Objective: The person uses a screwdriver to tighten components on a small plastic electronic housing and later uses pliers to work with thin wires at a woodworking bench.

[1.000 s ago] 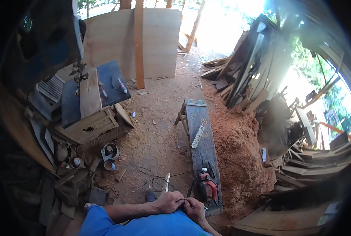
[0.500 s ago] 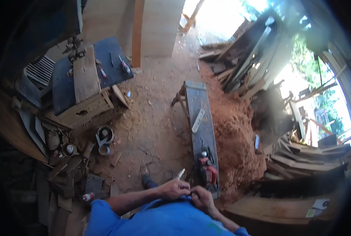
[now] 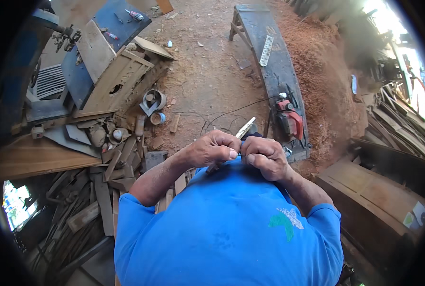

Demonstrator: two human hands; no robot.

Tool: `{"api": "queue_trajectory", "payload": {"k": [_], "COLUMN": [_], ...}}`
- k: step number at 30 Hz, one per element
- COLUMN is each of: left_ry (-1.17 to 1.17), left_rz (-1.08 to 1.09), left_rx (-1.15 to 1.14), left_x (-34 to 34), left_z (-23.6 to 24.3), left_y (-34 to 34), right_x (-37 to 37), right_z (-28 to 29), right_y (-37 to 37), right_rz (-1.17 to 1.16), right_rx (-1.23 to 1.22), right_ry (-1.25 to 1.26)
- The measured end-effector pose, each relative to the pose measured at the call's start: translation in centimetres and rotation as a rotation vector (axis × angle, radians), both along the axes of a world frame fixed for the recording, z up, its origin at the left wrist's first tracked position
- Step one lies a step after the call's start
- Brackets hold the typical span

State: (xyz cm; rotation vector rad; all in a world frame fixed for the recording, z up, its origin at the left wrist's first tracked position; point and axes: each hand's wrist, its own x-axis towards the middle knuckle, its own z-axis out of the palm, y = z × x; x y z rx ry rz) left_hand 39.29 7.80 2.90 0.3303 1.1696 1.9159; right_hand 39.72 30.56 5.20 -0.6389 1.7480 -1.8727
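While held close before a blue shirt [image 3: 222, 214], left hand [image 3: 212, 148] and right hand [image 3: 265, 156]: knuckles up, almost meeting, turned in toward each other.
Fingertips: pinched narrow on both sides, thumbs pressed against curled forefingers.
Thin dark item [image 3: 241, 155]: right between the two pinches, seemingly gripped from either end; too small to identify.
Pale wooden strip [image 3: 245, 128]: just beyond the fingers, slanting away and to the right, near end lost behind the left hand; cannot tell whether gripped or only resting there.
Just changed: view tipped down toward the chest, hands now larger and higher up, more of the shirt showing; pinch much the same as a second ago.
Meaning for the handwork: probably close attention on the fingertips, with fine two-handed work still under way and neither hand free.
Bench [image 3: 281, 66]: beyond the fingers and to the right, long, narrow and dark.
Red power tool [image 3: 291, 121]: on the bench's near end, near the right hand but untouched.
Perforated pale bar [image 3: 266, 51]: farther from the fingers, flat on the same bench.
Sawdust heap [image 3: 317, 71]: right of the bench, reddish, well apart from the fingers.
Metal can [image 3: 158, 118]: on the ground, beyond and left of the left fingers.
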Motion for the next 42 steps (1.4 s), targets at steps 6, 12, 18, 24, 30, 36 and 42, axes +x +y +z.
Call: {"api": "queue_trajectory", "payload": {"k": [6,12,18,24,30,36,42], "left_ry": [-0.148,0.004,0.543,0.199,0.065,0.132,0.771], "left_rz": [0.198,0.204,0.175,0.315,0.581,0.756,0.311], "left_rx": [0.376,0.005,-0.518,-0.373,-0.266,-0.225,-1.080], "left_x": [0.4,-0.8,-1.9,-2.0,-5.5,-7.4,-7.2], "left_z": [0.8,2.1,2.6,2.4,1.2,3.1,5.8], "left_y": [2.2,3.4,6.8,8.3,7.8,8.3,3.3], "right_x": [-0.5,-3.4,-5.2,-5.2,-4.6,-5.7,-7.4], "right_z": [-1.6,-0.8,1.7,0.4,-2.7,-4.1,-4.4], "right_y": [2.7,6.1,7.8,8.1,6.5,2.8,6.9], "right_rz": [-0.001,-0.045,-0.082,-0.157,-0.223,-0.308,-0.112], "right_rx": [-0.656,-0.187,0.273,0.245,0.170,0.204,0.237], "right_ry": [-0.502,-0.174,0.408,0.287,0.088,0.148,-0.051]}}
